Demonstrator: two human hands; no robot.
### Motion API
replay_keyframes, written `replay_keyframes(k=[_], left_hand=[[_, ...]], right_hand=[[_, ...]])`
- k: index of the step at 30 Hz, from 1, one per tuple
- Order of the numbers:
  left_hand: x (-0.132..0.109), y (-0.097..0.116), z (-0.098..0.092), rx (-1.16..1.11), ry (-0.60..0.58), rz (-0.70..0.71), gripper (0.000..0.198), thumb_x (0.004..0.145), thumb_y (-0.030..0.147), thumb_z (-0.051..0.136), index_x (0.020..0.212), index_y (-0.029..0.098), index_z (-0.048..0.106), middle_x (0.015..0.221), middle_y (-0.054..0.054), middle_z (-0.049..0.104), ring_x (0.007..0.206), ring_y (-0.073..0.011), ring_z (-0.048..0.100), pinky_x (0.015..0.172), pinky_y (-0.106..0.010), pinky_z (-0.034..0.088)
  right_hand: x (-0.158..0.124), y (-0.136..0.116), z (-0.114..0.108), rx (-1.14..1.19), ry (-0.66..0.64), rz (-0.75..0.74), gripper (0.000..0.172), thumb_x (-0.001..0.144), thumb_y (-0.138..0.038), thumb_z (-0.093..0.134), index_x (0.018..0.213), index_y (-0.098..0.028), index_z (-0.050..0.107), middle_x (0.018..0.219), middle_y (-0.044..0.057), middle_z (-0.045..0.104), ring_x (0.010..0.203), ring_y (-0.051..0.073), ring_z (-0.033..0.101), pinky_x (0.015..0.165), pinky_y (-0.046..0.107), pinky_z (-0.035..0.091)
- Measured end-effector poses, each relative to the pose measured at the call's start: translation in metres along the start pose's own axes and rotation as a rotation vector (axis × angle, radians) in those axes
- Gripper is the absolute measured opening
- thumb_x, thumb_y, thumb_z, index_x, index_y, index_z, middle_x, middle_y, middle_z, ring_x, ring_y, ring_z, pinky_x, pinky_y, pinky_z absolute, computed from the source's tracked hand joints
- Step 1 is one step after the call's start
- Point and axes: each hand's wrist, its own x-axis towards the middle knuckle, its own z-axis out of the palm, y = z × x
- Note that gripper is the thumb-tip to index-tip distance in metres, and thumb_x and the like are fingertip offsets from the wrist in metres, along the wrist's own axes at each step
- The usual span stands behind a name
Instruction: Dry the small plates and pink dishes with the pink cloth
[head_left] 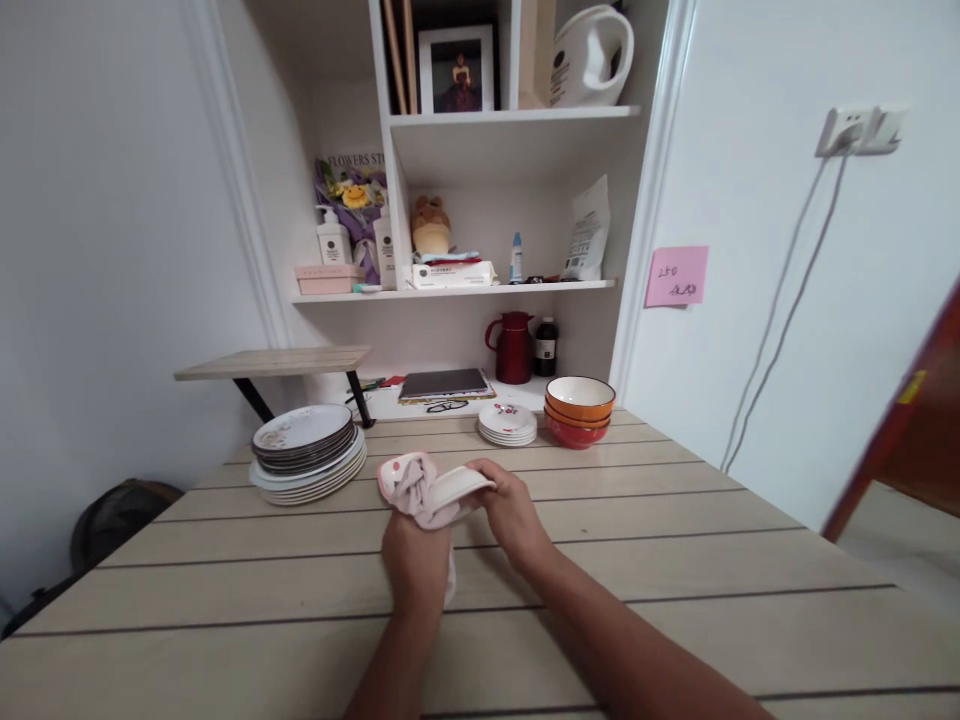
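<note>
Left hand [415, 560] closed around a pink-and-white cloth [412, 485], bunched against the near edge of a small white plate [461, 487]. Right hand [514, 510] clamped on the plate's other rim, fingers curled over. Plate tilted, just above the bench [675, 560], mid-front. Probably gripped at the rim so the cloth can cover the faces while the other hand braces.

Behind left: stack of dinner plates [307, 450]. Behind centre: stack of saucers [508, 422] just beside stacked orange bowls [579, 410]. Sorted like with like, apparently for stable piles.

Writing: "FLOWERS ST…" on the bouquet wrap [356, 160], rest hidden by the shelf upright. Pink sticky note [676, 276] handwritten, possibly "250", second line illegible. Bottle labels too small to read.
</note>
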Motion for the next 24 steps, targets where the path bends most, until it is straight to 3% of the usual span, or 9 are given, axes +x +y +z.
replay_keyframes(k=[3,5,9,12,15,18,21,24], left_hand=[[0.002,-0.002,0.005,-0.157,0.054,-0.002,0.019,0.077,0.033,0.061,0.08,0.019,0.072,0.082,-0.013,0.075,0.087,-0.0281,0.07,0.072,-0.03,0.05],[0.002,-0.002,0.007,-0.241,0.053,0.012,0.024,0.079,0.037,0.059,0.084,0.019,0.073,0.083,-0.013,0.075,0.089,-0.0267,0.07,0.073,-0.029,0.051],[0.001,0.002,0.003,-0.13,-0.012,-0.053,0.028,0.084,0.039,0.055,0.084,0.017,0.073,0.081,-0.014,0.075,0.084,-0.0269,0.071,0.068,-0.029,0.049],[-0.001,0.004,-0.004,0.103,-0.061,-0.099,0.028,0.086,0.035,0.052,0.089,0.016,0.073,0.08,-0.016,0.074,0.078,-0.0288,0.071,0.062,-0.031,0.045],[-0.004,0.005,-0.007,0.222,-0.081,0.008,0.035,0.084,0.028,0.055,0.117,0.022,0.065,0.088,-0.011,0.075,0.078,-0.0268,0.07,0.062,-0.03,0.042],[-0.008,0.006,-0.006,0.246,-0.082,0.16,0.035,0.086,0.025,0.054,0.12,0.026,0.062,0.097,-0.008,0.075,0.084,-0.0239,0.07,0.064,-0.029,0.042],[-0.011,0.006,-0.005,0.238,-0.051,0.234,0.026,0.087,0.025,0.054,0.11,0.024,0.065,0.099,-0.007,0.074,0.089,-0.0232,0.07,0.067,-0.028,0.042],[-0.011,0.007,-0.004,0.178,-0.005,0.16,0.032,0.083,0.032,0.059,0.114,0.023,0.063,0.099,-0.009,0.074,0.089,-0.0251,0.069,0.066,-0.029,0.043]], right_hand=[[-0.004,0.004,0.015,0.289,0.017,0.183,0.014,0.068,-0.023,0.062,0.08,-0.018,0.068,0.071,-0.002,0.064,0.068,0.015,0.053,0.068,0.026,0.041],[-0.007,0.005,0.023,0.444,0.053,0.287,0.022,0.065,-0.031,0.071,0.082,-0.017,0.067,0.075,0.0,0.067,0.07,0.015,0.055,0.07,0.027,0.043],[-0.008,0.003,0.025,0.492,0.014,0.367,0.032,0.063,-0.037,0.076,0.086,-0.016,0.067,0.078,0.003,0.069,0.073,0.017,0.059,0.071,0.029,0.046],[-0.005,-0.003,0.017,0.281,0.014,0.254,0.031,0.068,-0.032,0.071,0.094,-0.017,0.064,0.088,0.005,0.07,0.076,0.018,0.061,0.073,0.031,0.048],[-0.002,-0.012,0.007,-0.051,0.179,-0.057,0.043,0.069,-0.019,0.064,0.111,-0.022,0.059,0.115,0.007,0.066,0.092,0.02,0.061,0.082,0.034,0.048],[-0.002,-0.019,0.0,-0.395,0.094,-0.279,0.042,0.07,-0.009,0.054,0.108,-0.024,0.064,0.112,0.006,0.068,0.101,0.023,0.06,0.09,0.036,0.044],[-0.003,-0.019,-0.005,-0.5,-0.06,-0.273,0.037,0.069,-0.006,0.048,0.093,-0.024,0.07,0.095,0.003,0.073,0.091,0.021,0.063,0.083,0.031,0.044],[-0.002,-0.014,-0.007,-0.297,-0.04,-0.176,0.037,0.072,-0.008,0.045,0.094,-0.023,0.071,0.09,0.002,0.073,0.081,0.018,0.064,0.075,0.028,0.045]])
